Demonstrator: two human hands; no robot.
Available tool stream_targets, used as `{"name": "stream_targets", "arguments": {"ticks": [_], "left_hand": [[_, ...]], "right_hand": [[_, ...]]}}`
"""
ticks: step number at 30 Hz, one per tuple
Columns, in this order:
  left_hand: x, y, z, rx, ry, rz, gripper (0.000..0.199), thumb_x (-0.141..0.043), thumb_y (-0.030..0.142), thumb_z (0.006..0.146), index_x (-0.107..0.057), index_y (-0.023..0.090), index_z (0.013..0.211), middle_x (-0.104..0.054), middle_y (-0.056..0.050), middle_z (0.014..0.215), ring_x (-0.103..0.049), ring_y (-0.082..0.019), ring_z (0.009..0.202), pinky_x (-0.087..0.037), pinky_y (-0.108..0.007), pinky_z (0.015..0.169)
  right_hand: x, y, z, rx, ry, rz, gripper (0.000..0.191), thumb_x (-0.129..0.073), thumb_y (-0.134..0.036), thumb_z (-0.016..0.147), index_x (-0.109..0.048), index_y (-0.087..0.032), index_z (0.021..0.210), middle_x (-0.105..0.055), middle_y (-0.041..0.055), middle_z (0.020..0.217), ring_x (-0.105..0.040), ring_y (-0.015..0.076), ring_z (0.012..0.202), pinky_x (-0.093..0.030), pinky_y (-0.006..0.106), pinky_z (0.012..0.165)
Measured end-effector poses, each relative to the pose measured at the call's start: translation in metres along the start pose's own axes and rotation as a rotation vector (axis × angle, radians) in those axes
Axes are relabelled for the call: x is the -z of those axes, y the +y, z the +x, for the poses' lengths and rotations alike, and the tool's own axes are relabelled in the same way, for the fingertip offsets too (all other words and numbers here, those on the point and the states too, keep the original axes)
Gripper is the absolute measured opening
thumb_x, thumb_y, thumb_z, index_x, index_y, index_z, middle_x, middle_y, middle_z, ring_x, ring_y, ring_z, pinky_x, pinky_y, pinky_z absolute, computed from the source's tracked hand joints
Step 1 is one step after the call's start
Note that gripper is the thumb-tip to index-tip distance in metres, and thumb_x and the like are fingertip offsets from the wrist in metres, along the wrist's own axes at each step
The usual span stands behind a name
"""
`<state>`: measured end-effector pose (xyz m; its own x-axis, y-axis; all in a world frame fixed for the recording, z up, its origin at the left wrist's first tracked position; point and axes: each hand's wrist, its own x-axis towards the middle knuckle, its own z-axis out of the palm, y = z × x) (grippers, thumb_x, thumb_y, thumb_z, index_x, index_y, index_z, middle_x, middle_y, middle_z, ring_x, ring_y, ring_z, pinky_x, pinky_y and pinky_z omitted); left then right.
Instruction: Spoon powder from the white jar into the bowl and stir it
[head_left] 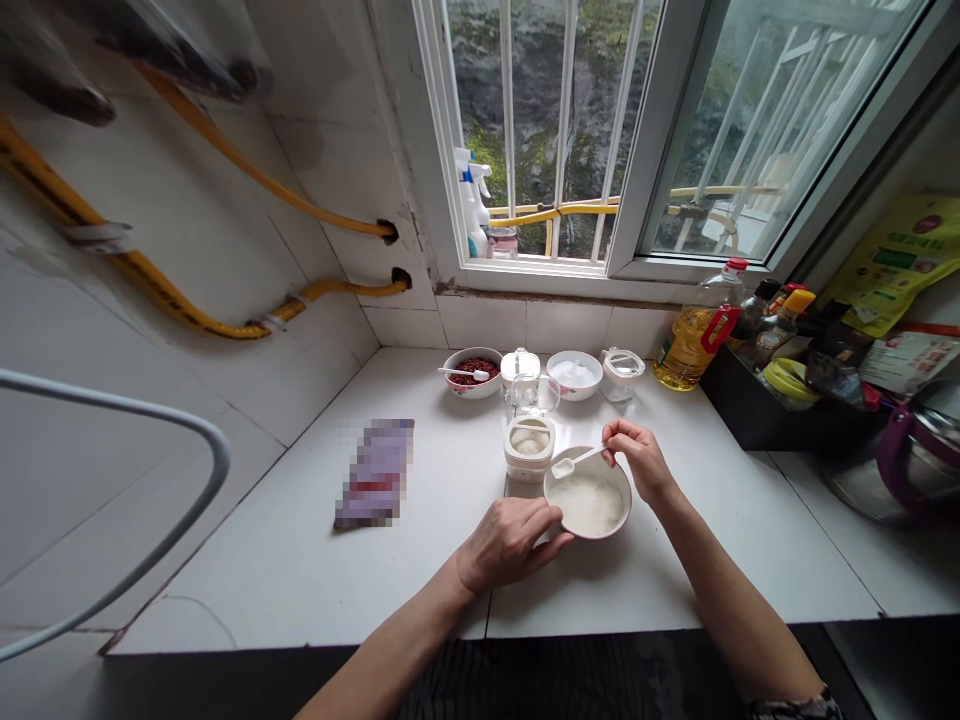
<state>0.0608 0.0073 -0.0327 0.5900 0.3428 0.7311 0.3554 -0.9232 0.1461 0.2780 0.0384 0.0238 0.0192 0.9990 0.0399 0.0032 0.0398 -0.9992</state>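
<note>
My left hand (517, 540) grips the near-left rim of a white bowl (589, 508) that holds a pale, whitish powder or grain. Between the fingers of my right hand (637, 455) is the handle of a small white spoon (566, 467), whose scoop hangs over the bowl's far-left side. Just behind and left of the bowl stands a small square jar (529, 460) with its clear lid (534, 393) raised and pale contents inside. Whether the spoon carries anything is too small to tell.
Along the back stand a bowl of reddish beans (472, 373) with a spoon, a white lidded jar (520, 368), a bowl of white stuff (574, 376) and another jar (622, 373). An oil bottle (686, 345) and a black condiment box (757, 405) are right; a blurred purple packet (375, 475) lies left.
</note>
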Motion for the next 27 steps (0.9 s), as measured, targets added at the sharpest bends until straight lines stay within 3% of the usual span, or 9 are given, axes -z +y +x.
{"name": "stream_targets", "arguments": {"ticks": [6,10,13,15,19,23,27], "left_hand": [[0.000,0.000,0.001,-0.010,0.011,0.008,0.012,-0.049,0.027,0.097,-0.051,0.018,0.089,-0.056,0.003,0.061,-0.051,-0.011,0.049,-0.034,-0.025,0.046],[0.001,0.000,0.002,-0.010,0.009,0.018,0.013,-0.048,0.027,0.098,-0.051,0.018,0.089,-0.056,0.003,0.061,-0.052,-0.011,0.049,-0.033,-0.025,0.046],[0.000,0.000,0.002,-0.013,0.008,0.019,0.013,-0.047,0.027,0.098,-0.051,0.018,0.089,-0.056,0.003,0.062,-0.052,-0.012,0.049,-0.034,-0.025,0.046],[0.001,0.000,0.002,-0.013,0.008,0.015,0.013,-0.047,0.027,0.098,-0.050,0.018,0.090,-0.055,0.003,0.062,-0.052,-0.012,0.049,-0.034,-0.025,0.046],[0.000,0.000,0.001,-0.008,0.000,0.011,0.013,-0.047,0.027,0.099,-0.050,0.018,0.090,-0.055,0.003,0.062,-0.051,-0.011,0.049,-0.033,-0.025,0.047],[0.000,0.000,0.001,-0.017,0.012,0.006,0.013,-0.047,0.027,0.099,-0.050,0.017,0.090,-0.054,0.003,0.061,-0.050,-0.012,0.048,-0.033,-0.026,0.047],[0.000,0.000,0.001,-0.020,0.009,0.012,0.015,-0.045,0.028,0.099,-0.050,0.017,0.089,-0.054,0.003,0.061,-0.050,-0.012,0.049,-0.033,-0.026,0.047]], "right_hand": [[-0.009,0.004,-0.006,0.143,0.000,-0.013,0.013,-0.061,-0.034,0.077,-0.057,-0.021,0.079,-0.063,0.0001,0.064,-0.061,0.0179,0.064,-0.049,0.034,0.070],[-0.014,0.006,-0.011,0.452,-0.021,-0.368,0.003,-0.056,-0.026,0.086,-0.056,-0.023,0.085,-0.069,0.0045,0.078,-0.065,0.0214,0.076,-0.048,0.042,0.086],[-0.014,0.007,-0.012,0.714,-0.094,-0.665,0.012,-0.052,-0.014,0.085,-0.057,-0.024,0.084,-0.071,0.0033,0.078,-0.063,0.0207,0.072,-0.040,0.049,0.100],[-0.013,0.007,-0.011,0.796,-0.093,-0.718,0.017,-0.050,-0.010,0.084,-0.057,-0.025,0.085,-0.072,0.0024,0.079,-0.063,0.0204,0.071,-0.039,0.050,0.102],[-0.012,0.004,-0.015,0.724,0.015,-0.562,0.014,-0.051,-0.012,0.085,-0.056,-0.024,0.085,-0.072,0.0023,0.077,-0.064,0.0204,0.071,-0.042,0.047,0.097],[-0.007,0.000,-0.018,0.486,0.058,-0.347,0.007,-0.051,-0.018,0.083,-0.056,-0.023,0.082,-0.064,0.0001,0.067,-0.061,0.0184,0.064,-0.048,0.035,0.072],[-0.003,0.000,-0.015,0.457,0.068,-0.429,0.010,-0.047,-0.015,0.076,-0.053,-0.022,0.072,-0.058,-0.0008,0.064,-0.055,0.0166,0.062,-0.043,0.030,0.065]]}}
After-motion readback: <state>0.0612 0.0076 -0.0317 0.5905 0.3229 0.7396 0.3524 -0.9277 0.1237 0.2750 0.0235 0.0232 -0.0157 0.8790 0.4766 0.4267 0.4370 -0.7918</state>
